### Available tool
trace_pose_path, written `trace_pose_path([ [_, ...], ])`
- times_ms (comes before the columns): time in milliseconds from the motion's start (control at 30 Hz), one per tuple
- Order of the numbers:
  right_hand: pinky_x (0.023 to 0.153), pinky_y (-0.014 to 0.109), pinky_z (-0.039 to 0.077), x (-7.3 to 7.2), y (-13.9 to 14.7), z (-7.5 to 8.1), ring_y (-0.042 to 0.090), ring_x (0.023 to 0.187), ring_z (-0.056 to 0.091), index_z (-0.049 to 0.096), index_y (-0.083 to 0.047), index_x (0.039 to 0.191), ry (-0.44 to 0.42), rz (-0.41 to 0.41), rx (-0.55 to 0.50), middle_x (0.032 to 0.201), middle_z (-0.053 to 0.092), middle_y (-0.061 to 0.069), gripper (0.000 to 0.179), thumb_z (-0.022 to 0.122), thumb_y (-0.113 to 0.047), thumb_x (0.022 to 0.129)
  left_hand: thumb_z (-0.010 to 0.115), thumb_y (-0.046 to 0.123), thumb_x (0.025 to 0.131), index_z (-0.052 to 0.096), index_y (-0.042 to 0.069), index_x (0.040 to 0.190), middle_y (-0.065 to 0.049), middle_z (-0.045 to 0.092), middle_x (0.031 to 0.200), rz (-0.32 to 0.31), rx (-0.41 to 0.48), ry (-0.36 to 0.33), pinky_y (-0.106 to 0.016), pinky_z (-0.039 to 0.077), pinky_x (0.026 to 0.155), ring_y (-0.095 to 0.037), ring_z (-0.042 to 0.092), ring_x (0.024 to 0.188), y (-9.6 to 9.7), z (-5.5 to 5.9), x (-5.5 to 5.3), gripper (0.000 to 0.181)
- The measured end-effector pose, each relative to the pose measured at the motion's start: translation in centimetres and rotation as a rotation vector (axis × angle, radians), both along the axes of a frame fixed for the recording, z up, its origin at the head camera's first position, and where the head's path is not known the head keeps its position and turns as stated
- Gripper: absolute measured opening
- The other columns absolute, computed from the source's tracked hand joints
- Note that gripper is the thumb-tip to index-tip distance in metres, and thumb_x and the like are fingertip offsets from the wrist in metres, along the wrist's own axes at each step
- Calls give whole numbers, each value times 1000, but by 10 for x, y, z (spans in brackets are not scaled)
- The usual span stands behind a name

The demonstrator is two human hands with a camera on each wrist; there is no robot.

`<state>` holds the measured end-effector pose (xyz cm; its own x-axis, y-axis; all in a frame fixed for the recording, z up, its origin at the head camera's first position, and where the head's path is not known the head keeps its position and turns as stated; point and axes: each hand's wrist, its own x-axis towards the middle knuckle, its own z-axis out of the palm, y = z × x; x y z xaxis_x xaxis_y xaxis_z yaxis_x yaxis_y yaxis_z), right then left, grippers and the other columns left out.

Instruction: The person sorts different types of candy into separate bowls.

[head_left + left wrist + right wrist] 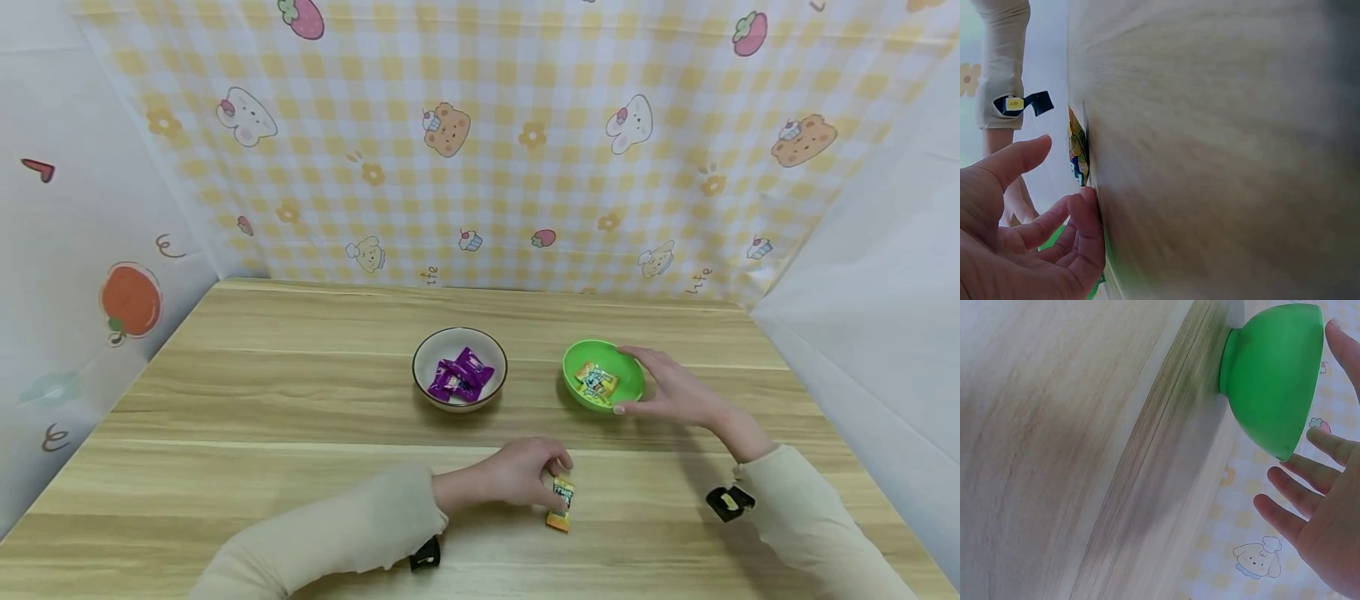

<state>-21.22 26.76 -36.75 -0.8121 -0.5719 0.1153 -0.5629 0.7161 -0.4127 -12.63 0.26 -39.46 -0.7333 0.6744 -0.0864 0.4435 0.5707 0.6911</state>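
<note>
On the table, a yellow-wrapped candy (pixel 561 507) lies beside my left hand (pixel 513 475). In the left wrist view, the thumb stands apart from the candy (pixel 1077 153) while the bent fingers come close to its end on the tabletop; no pinch shows. My right hand (pixel 678 398) is at the right side of a green bowl (pixel 628 382), thumb and fingers spread about its rim. The right wrist view shows those fingers fairly straight and the green bowl (pixel 1272 381) standing upright. Yellow-wrapped candies (pixel 597 382) lie inside it.
A white bowl with a dark rim (pixel 429 357) stands left of the green one, holding several purple-wrapped candies (pixel 465 375). Behind the wooden table (pixel 300 367) hangs a yellow checked curtain (pixel 495 158). White sheets hang at both sides.
</note>
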Motion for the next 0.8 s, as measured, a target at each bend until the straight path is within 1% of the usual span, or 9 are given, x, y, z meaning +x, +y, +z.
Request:
trace_pose_path([
  [67,95,57,32,0,0,0,42,118,38,36,5,134,-2,0,-1,130,43,27,86,76,-41,72,80,22,68,63,10,102,10,53,83,-21,-40,51,-13,37,72,-1,48,78,2,0,0,40],
  [233,95,57,32,0,0,0,43,118,38,36,5,134,3,4,-3,130,43,27,86,75,-40,72,80,26,68,63,12,100,10,48,81,-70,-113,142,-13,36,70,0,44,76,4,-2,0,39],
  [300,95,57,32,0,1,0,43,118,38,37,5,134,7,6,-5,129,43,27,86,76,-40,72,80,28,68,64,13,96,11,47,77,-83,-127,173,-12,35,67,1,43,73,5,-3,0,36],
  [367,95,57,31,0,1,-1,43,118,38,37,5,134,9,6,-7,130,43,26,86,76,-40,72,80,28,67,64,14,89,11,45,74,-94,-130,186,-12,33,62,1,41,69,5,-4,0,31],
  [500,96,56,31,0,1,-1,42,119,37,36,5,134,4,4,-9,130,42,27,86,76,-40,72,81,27,66,63,16,76,11,42,69,-98,-116,177,-12,31,55,1,37,63,4,-5,-1,24],
  [567,97,56,30,0,1,-1,42,120,37,36,5,134,0,4,-8,131,42,27,86,76,-40,72,81,26,67,61,16,73,12,43,69,-87,-98,147,-12,32,55,1,38,64,4,-5,-2,23],
  [633,97,56,30,0,1,-1,43,120,36,36,5,134,-2,4,-7,131,41,27,86,75,-40,72,80,23,68,60,16,72,12,44,70,-64,-78,114,-12,33,57,1,40,65,3,-5,-3,23],
  [733,97,56,30,0,0,0,43,120,36,36,5,134,-2,6,-9,130,41,27,86,75,-40,72,79,20,69,58,15,75,13,47,69,-10,-42,59,-13,36,58,0,43,64,2,-4,-4,23],
  [800,97,57,30,0,1,0,43,120,36,36,5,134,-3,7,-10,130,41,27,86,75,-40,73,79,19,70,58,15,77,12,49,68,21,-21,41,-14,37,58,-1,45,63,2,-4,-4,23],
])
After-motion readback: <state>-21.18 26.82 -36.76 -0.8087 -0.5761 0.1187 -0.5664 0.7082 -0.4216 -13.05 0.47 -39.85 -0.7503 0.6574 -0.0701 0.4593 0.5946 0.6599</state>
